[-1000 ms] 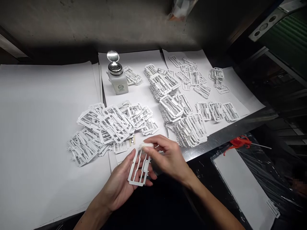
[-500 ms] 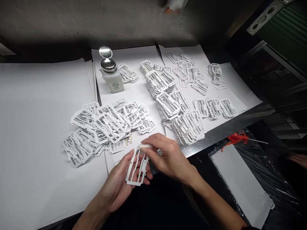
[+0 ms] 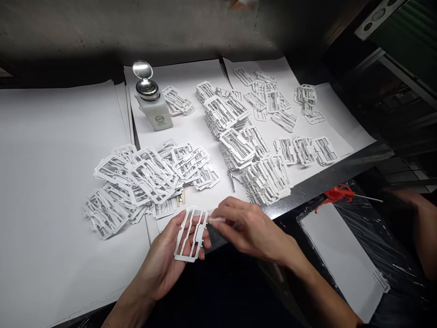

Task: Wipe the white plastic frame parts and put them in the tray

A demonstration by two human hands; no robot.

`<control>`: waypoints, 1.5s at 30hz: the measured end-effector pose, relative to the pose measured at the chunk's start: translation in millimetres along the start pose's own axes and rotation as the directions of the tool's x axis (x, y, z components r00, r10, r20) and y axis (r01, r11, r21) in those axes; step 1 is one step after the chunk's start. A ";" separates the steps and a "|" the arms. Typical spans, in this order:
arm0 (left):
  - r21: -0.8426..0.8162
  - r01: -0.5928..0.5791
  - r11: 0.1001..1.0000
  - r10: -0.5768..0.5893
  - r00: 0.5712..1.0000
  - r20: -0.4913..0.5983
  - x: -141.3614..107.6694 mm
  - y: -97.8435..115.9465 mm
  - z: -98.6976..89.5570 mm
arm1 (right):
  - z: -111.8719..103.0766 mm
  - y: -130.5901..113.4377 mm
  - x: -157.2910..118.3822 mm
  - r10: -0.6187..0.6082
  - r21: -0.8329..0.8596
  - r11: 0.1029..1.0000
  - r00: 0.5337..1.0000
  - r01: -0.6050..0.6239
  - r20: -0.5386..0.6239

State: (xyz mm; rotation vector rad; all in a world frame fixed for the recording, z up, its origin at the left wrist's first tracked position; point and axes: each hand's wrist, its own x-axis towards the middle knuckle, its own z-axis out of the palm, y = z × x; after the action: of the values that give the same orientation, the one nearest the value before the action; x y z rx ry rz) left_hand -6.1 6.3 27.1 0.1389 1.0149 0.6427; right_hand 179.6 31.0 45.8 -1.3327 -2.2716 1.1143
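A white slotted plastic frame (image 3: 191, 234) lies tilted in my left hand (image 3: 167, 259), thumb along its left edge and fingers behind it. Just right of the frame's upper corner, my right hand (image 3: 246, 223) pinches a small white wad (image 3: 217, 219), perhaps cloth or tissue; its kind is not clear. Beyond my hands a loose heap of similar frames (image 3: 153, 175) spreads over white paper. Denser stacks of frames (image 3: 264, 180) stand to the right, with a small metal tool (image 3: 231, 181) beside them.
A pump dispenser bottle (image 3: 155, 109) with a raised metal lid stands at the back. More frames (image 3: 303, 150) lie at the right. Below the table edge, a red-handled tool (image 3: 339, 194) rests by a white board (image 3: 341, 255). Another person's arm (image 3: 423, 223) shows at far right.
My right hand with the white wad has moved right, off the frame's top edge, uncovering that corner. The other person's arm has come further into view.
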 end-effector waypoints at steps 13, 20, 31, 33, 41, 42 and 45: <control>-0.244 0.077 0.967 -0.063 0.996 0.066 5.6 0.6 -0.2 | 2.3 2.4 -7.7 0.099 0.129 0.989 0.970 -0.072 -0.221; -0.338 -0.006 0.941 0.005 1.000 -0.002 6.5 -3.2 0.6 | 14.9 1.8 -6.6 0.052 0.117 0.992 0.991 -0.038 -0.125; -0.316 0.007 0.949 0.009 0.999 0.048 8.2 -1.4 7.2 | 11.9 -14.8 -17.5 -0.052 0.199 0.979 0.998 0.046 0.028; -0.328 0.023 0.944 0.003 0.997 0.076 8.5 -1.7 7.2 | 10.1 -15.5 -18.6 -0.038 0.194 0.981 0.999 0.030 0.033; -0.378 0.056 0.924 -0.009 0.992 0.125 10.3 -3.6 5.5 | 26.6 -31.7 -2.1 -0.095 0.104 0.989 0.994 0.101 -0.056; -0.373 0.060 0.926 -0.014 0.992 0.125 10.0 -3.3 5.2 | 30.3 -34.0 -1.5 -0.126 0.060 0.990 0.992 0.127 -0.023; -0.357 -0.003 0.934 0.036 0.996 0.086 9.5 -1.7 3.7 | 35.6 -34.6 -6.4 -0.166 -0.022 0.986 0.982 0.168 0.091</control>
State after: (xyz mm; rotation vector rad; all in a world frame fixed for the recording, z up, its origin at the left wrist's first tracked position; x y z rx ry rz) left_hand 1.1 10.9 21.4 -0.1408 0.7948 0.8216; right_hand 141.2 -0.9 48.5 -1.0987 -2.4208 1.1076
